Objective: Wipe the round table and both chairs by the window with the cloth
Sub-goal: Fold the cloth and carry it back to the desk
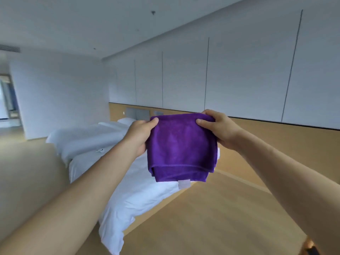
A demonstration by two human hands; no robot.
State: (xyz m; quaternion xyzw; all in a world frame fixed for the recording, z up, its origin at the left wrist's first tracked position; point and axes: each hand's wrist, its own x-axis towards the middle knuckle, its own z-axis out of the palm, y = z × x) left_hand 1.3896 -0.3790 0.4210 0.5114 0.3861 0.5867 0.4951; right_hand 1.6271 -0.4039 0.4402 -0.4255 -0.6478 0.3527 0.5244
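A bedroom with a white bed (103,162) and wood floor fills the view; no table or chairs show. Left hand (141,137) and right hand (219,129) each pinch a top corner of the folded purple cloth (181,150), held up in the air. This looks like readying the cloth; next comes finding the round table.

White bed (128,190) on wooden floor (211,218).

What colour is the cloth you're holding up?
Purple cloth, with a small white tag at its bottom edge; head view.

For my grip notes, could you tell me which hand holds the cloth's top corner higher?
The right hand; it pinches the purple cloth slightly above the left hand.
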